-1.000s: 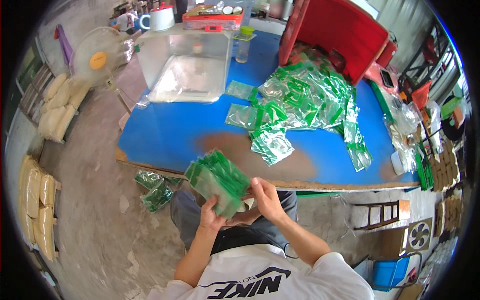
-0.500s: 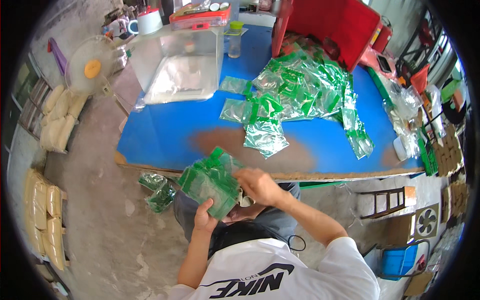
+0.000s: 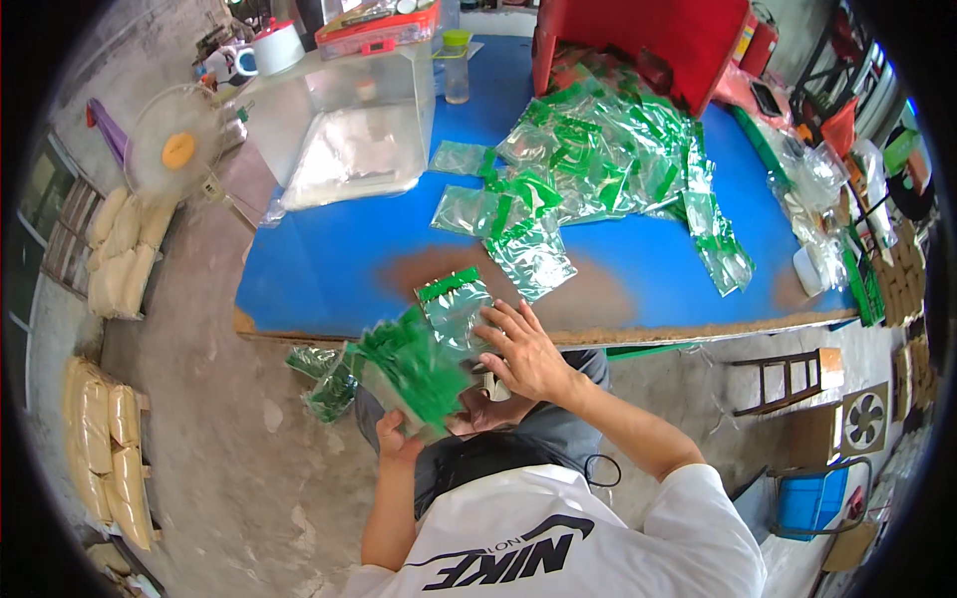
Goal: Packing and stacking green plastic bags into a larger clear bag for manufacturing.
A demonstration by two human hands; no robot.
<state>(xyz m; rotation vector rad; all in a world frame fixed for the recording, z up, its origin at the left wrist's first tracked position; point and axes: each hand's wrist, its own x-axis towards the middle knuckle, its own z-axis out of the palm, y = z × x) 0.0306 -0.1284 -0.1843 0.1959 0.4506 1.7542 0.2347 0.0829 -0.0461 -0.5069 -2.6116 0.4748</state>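
My left hand (image 3: 399, 441) grips the lower edge of a stack of clear plastic bags with green bands (image 3: 407, 371), held above my lap. The stack is fanned and a little blurred. A single clear bag with a green strip (image 3: 461, 317) lies across the table's front edge, just beyond the stack. My right hand (image 3: 530, 357) has its fingers spread, at that bag's right side; whether the fingertips touch it I cannot tell. Farther back on the blue table (image 3: 329, 264) spreads a heap of similar bags (image 3: 588, 164), spilling from a tipped red bin (image 3: 638, 40).
A clear plastic box (image 3: 349, 149) stands at the table's back left, with a red-rimmed case (image 3: 377, 30) on top and a green-lidded bottle (image 3: 456, 70) beside it. A fan (image 3: 177, 149) is at the left. More green bags (image 3: 327, 384) hang below the table's front edge.
The single bag has come away from the stack onto the table's front edge. My right hand has gone from closed at the stack to spread beside that bag. The stack now looks more fanned.
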